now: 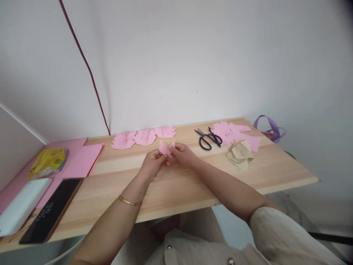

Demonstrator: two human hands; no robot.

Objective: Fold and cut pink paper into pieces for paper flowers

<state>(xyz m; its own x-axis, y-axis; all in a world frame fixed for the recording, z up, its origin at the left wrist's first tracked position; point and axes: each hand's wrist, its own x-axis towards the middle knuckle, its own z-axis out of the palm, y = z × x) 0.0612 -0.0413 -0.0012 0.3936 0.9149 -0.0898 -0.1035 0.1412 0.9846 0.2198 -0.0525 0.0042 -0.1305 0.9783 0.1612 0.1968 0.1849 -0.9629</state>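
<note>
A small folded pink paper piece (164,148) is pinched between both hands above the middle of the wooden table (171,184). My left hand (152,163) grips its lower left edge. My right hand (183,154) grips its right side with the fingertips. Behind the hands, near the wall, three folded pink paper shapes (145,137) lie in a row. Black scissors (208,138) lie to the right of my right hand.
Loose pink paper scraps (234,133) and a crumpled tan paper (240,155) lie at the right. A purple ribbon (271,129) hangs off the far right corner. At the left lie pink sheets (82,160), a yellow packet (47,162), a black phone (52,209) and a white case (20,206).
</note>
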